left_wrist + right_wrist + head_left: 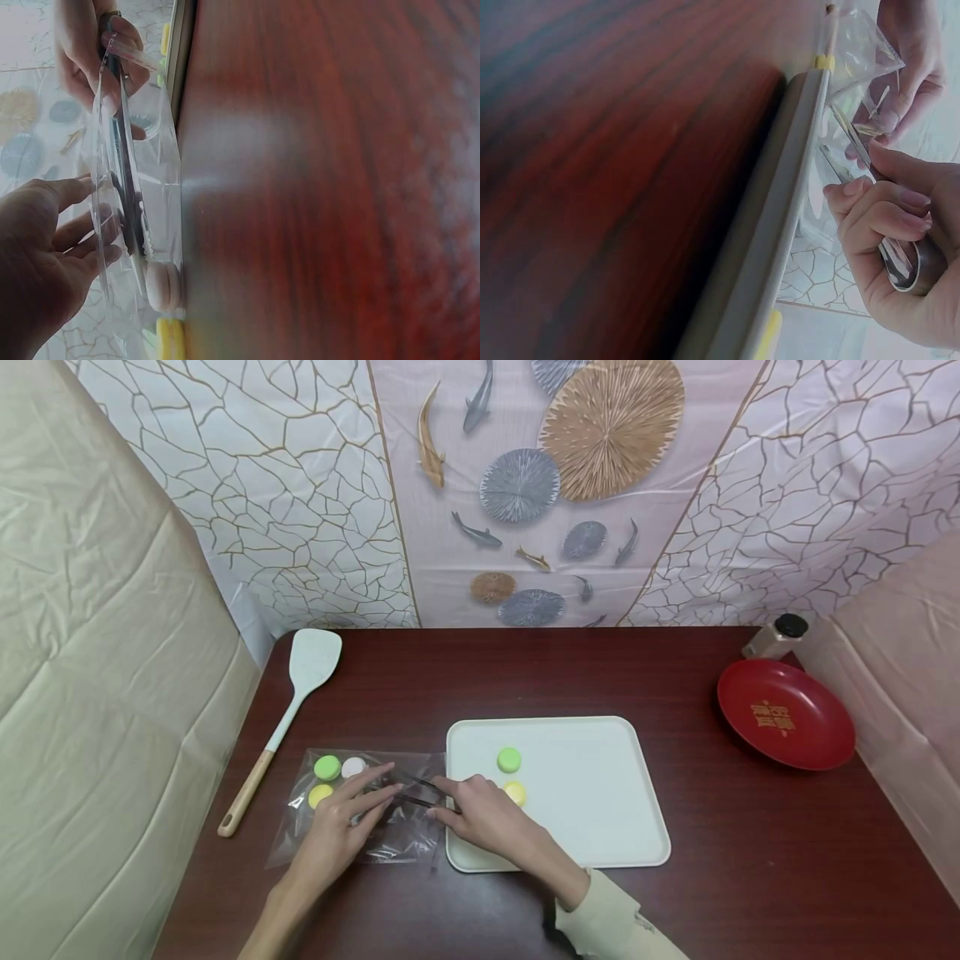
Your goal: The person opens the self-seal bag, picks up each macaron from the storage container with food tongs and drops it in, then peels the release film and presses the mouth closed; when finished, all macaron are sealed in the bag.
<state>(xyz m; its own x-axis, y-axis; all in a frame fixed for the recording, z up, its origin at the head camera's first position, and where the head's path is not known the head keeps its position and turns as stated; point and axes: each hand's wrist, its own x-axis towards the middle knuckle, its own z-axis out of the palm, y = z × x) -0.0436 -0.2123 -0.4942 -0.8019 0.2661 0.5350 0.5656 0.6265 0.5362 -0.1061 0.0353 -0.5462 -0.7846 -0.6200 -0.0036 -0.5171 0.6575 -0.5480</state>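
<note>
My right hand (483, 814) grips metal tongs (900, 262), whose arms reach left into a clear plastic bag (397, 847). My left hand (341, 827) lies at the bag with its fingers extended and spread against the film. Inside the bag are a green macaron (327, 767), a white macaron (353, 767) and a yellow macaron (319, 795). In the left wrist view the tong tips are close to a pale macaron (162, 286); contact is hard to tell. Another green macaron (509, 760) and a yellow one (515, 792) sit on the white tray (592, 802).
Left of the bag lies a white spatula (311, 664) with a wooden handle. A red plate (810, 718) stands at the right, with a black-lidded jar (776, 637) behind it. A patterned cloth backs the dark red table (562, 672).
</note>
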